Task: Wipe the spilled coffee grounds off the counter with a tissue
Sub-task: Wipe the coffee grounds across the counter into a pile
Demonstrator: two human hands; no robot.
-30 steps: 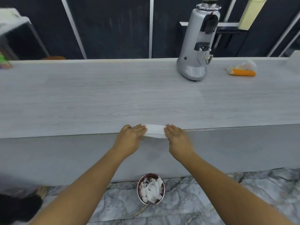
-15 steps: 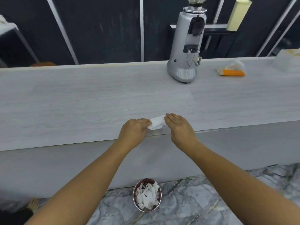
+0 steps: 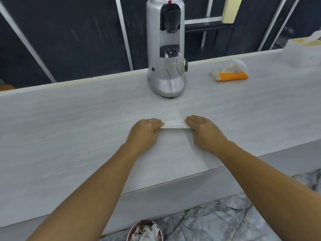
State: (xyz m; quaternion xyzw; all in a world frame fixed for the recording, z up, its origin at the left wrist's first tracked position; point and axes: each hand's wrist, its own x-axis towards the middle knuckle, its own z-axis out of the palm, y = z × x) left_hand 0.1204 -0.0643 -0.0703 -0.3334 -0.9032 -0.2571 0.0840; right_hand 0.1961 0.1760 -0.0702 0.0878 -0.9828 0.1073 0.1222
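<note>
A: Where is the tissue point(image 3: 174, 124)?

B: Centre of the frame, stretched flat on the pale worktop point(image 3: 69, 122). The left hand point(image 3: 145, 132) pinches its left end; the right hand point(image 3: 202, 130) presses its right end, fingers closed on it.

A: Surroundings?

B: A silver coffee grinder point(image 3: 166, 49) stands above the tissue, upper centre. An orange tissue pack point(image 3: 231, 75) lies to its right, and a white box point(image 3: 304, 53) sits at the upper right edge. A bin point(image 3: 145, 231) holding crumpled tissues stands on the floor, bottom centre.
</note>
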